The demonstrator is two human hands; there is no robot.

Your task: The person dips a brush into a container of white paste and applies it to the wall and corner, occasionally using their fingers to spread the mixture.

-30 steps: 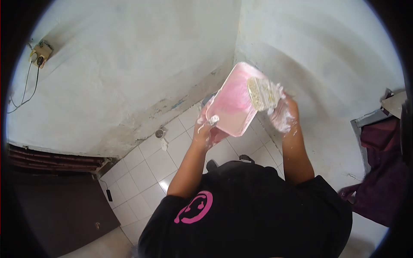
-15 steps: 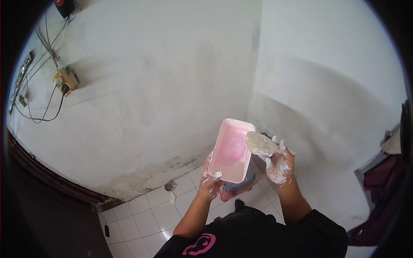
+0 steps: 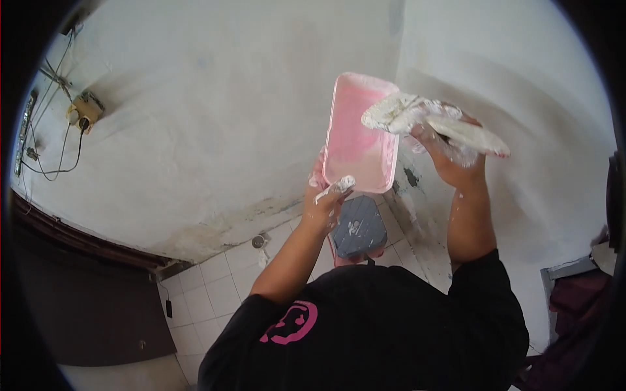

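Note:
My left hand (image 3: 326,195) grips the near edge of a pink tray (image 3: 358,133) smeared with white paint and holds it up in front of the wall corner. My right hand (image 3: 450,153), coated in white paint, is closed around the handle of a wide paintbrush (image 3: 427,120). The brush bristles rest over the tray's upper right rim. Both forearms rise from my black shirt with a pink logo.
White walls meet in a corner (image 3: 399,65) behind the tray. A blue-grey stool (image 3: 358,228) spotted with paint stands on the white floor tiles below my hands. A wall socket with cables (image 3: 81,111) hangs at the left. A dark door (image 3: 85,306) fills the lower left.
Both hands have risen with the tray and brush, and the brush has turned so its handle points right. The view has shifted, showing the stool under the tray.

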